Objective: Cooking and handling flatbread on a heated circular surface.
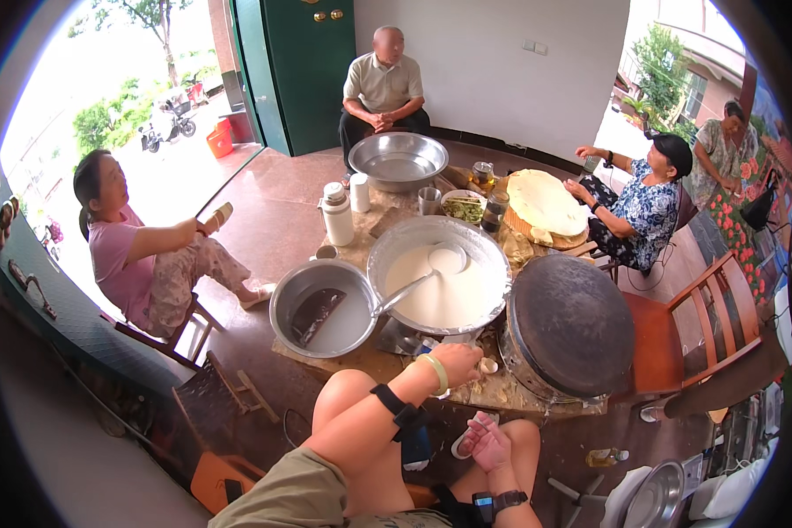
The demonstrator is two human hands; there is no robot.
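Observation:
My left hand [459,365] is over the near table edge, just below a large metal basin [396,231] of pale batter, in which a metal ladle [409,290] rests. Its fingers point away and what they hold, if anything, is hidden. A cracked eggshell [489,365] lies beside its fingertips. My right hand [488,443] is palm up above my right thigh, its fingers curled; whether something thin is between them is unclear. Right of the basin stands a round black griddle [571,323]. A smaller metal basin [323,264] at the left holds cloudy liquid and a dark piece.
Three seated people [383,79], [122,244], [647,191] surround the low table; another person [723,148] is farther right. Thin round flatbreads [546,201] lie stacked on a woven tray. A white thermos [336,214], a wide metal bowl [398,158] and a wooden chair [713,317] stand about.

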